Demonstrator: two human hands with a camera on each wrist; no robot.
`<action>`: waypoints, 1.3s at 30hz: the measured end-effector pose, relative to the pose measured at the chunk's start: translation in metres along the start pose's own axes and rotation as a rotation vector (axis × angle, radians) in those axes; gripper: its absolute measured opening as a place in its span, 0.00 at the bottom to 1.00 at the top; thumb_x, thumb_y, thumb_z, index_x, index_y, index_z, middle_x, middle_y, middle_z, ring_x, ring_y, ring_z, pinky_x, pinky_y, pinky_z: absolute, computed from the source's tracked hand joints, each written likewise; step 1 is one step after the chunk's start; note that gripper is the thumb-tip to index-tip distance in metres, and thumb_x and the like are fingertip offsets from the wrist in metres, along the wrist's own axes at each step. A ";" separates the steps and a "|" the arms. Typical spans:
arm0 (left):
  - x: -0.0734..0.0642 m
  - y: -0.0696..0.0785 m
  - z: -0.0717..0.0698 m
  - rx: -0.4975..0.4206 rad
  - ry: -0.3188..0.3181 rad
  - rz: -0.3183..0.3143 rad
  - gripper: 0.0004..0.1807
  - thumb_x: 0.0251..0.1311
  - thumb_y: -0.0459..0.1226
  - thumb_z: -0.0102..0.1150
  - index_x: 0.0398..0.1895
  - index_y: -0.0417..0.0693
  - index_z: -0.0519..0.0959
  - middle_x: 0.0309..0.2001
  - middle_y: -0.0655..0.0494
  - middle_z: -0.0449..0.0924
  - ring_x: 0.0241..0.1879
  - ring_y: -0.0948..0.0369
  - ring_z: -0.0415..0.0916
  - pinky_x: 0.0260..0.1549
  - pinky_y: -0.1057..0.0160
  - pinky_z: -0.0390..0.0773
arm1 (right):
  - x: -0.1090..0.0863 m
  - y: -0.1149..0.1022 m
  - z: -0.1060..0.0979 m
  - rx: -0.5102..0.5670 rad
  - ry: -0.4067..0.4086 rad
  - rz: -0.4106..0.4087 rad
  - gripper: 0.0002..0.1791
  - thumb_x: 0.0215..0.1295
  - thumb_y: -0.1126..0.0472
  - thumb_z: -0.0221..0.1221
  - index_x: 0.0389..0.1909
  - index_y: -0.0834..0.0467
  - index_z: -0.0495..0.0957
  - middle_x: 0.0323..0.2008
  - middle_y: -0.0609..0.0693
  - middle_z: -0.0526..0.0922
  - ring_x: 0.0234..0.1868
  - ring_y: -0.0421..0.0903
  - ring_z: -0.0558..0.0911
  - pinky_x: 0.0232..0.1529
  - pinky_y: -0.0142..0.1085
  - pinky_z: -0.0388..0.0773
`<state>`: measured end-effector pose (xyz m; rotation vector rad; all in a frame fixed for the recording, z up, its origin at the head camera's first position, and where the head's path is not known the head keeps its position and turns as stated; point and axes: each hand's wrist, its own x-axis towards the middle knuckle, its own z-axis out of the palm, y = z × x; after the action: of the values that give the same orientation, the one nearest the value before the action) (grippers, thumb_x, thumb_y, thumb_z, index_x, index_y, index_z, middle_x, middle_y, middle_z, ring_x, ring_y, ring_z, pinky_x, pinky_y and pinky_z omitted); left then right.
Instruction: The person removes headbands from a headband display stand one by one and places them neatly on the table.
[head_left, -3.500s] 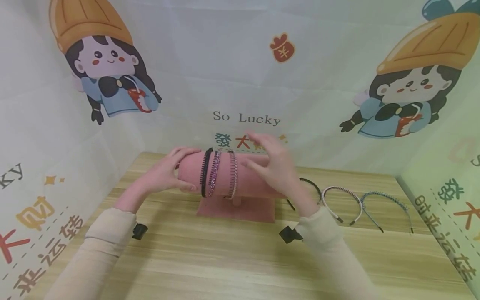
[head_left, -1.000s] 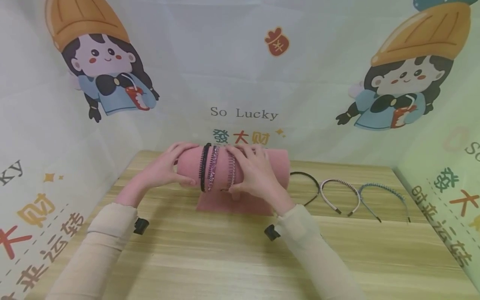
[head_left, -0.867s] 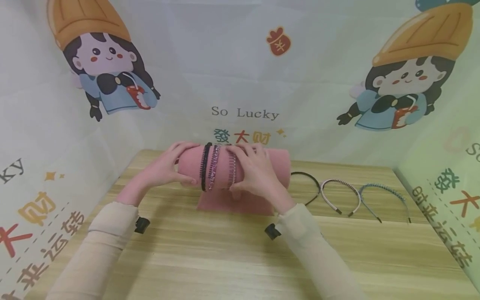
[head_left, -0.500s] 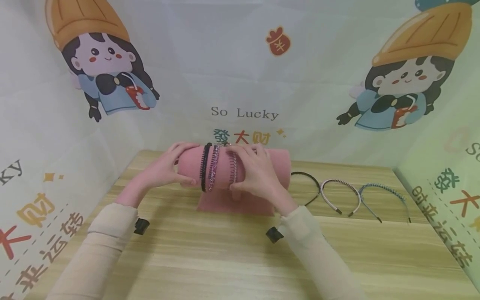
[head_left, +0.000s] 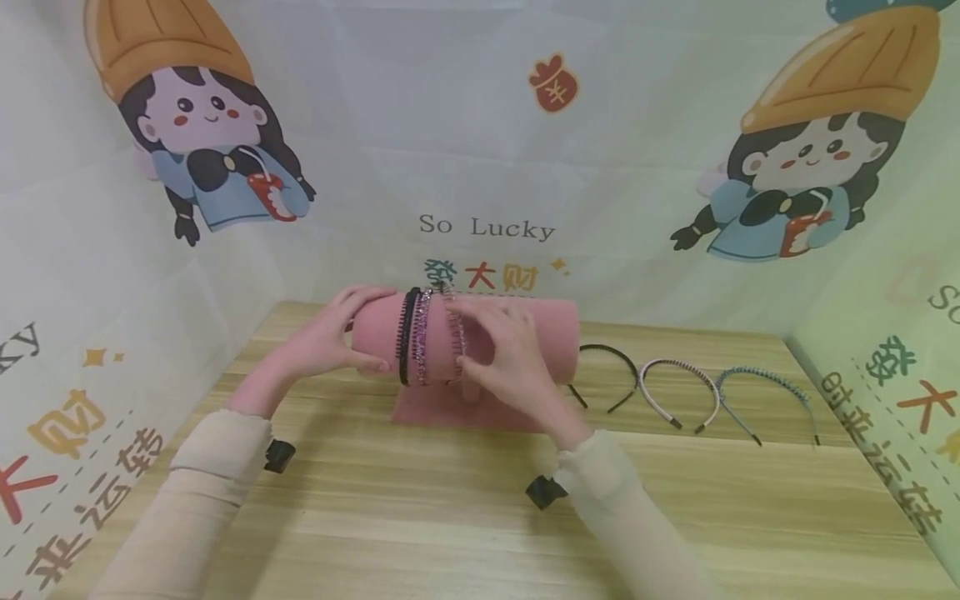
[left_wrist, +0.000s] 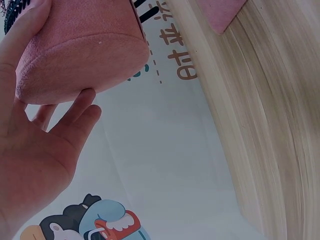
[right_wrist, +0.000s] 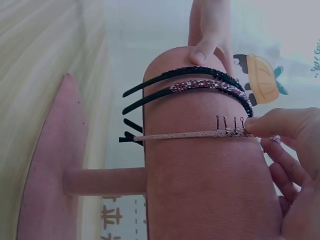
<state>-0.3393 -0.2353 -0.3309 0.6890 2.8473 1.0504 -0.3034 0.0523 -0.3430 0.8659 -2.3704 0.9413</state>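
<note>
A pink padded headband stand with a horizontal roll stands on the table. My left hand grips the roll's left end, thumb in front and fingers behind. Close to that hand, a black headband and a sequinned headband sit side by side over the roll. To their right is a pale pink beaded headband with comb teeth. My right hand pinches this band between thumb and fingers; its dark tips stick out below the roll in the right wrist view. Part of its beaded front is hidden by the fingers.
On the table right of the stand lie a black headband, a white headband and a blue headband in a row. A printed cloth encloses the table's back and sides. The stand's flat base sits below the roll.
My right hand, raised open over the roll's right part at first, has come down and left onto the pale pink headband, which has since shifted slightly left. My left hand keeps its hold.
</note>
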 end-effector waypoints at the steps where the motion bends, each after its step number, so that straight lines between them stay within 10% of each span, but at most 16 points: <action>1: 0.000 0.001 0.000 -0.002 0.000 0.000 0.56 0.42 0.41 0.80 0.75 0.64 0.57 0.72 0.46 0.55 0.67 0.43 0.64 0.57 0.40 0.79 | 0.000 0.000 -0.001 0.024 0.001 0.010 0.38 0.52 0.64 0.71 0.66 0.47 0.71 0.66 0.43 0.75 0.65 0.45 0.70 0.74 0.49 0.58; 6: -0.001 0.002 -0.001 -0.004 -0.004 -0.003 0.55 0.43 0.42 0.80 0.75 0.65 0.56 0.72 0.46 0.55 0.67 0.43 0.65 0.58 0.40 0.78 | -0.002 -0.005 -0.008 0.147 -0.010 0.068 0.37 0.53 0.68 0.69 0.66 0.48 0.71 0.63 0.45 0.77 0.63 0.43 0.74 0.72 0.43 0.67; 14: -0.001 0.000 0.000 -0.017 -0.008 -0.008 0.55 0.43 0.43 0.79 0.75 0.67 0.56 0.71 0.47 0.56 0.67 0.44 0.64 0.60 0.39 0.77 | -0.004 -0.012 -0.018 0.228 0.014 0.222 0.32 0.56 0.67 0.69 0.62 0.52 0.73 0.38 0.50 0.80 0.33 0.42 0.78 0.32 0.30 0.82; 39: -0.003 0.002 0.000 -0.030 -0.012 -0.016 0.55 0.44 0.42 0.79 0.76 0.67 0.55 0.72 0.46 0.55 0.68 0.43 0.63 0.60 0.39 0.76 | -0.012 -0.016 -0.037 0.136 0.090 0.234 0.38 0.53 0.72 0.65 0.68 0.54 0.70 0.34 0.52 0.82 0.31 0.45 0.81 0.30 0.30 0.82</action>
<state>-0.3364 -0.2353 -0.3301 0.6672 2.8158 1.0814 -0.2773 0.0742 -0.3183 0.5875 -2.3873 1.2182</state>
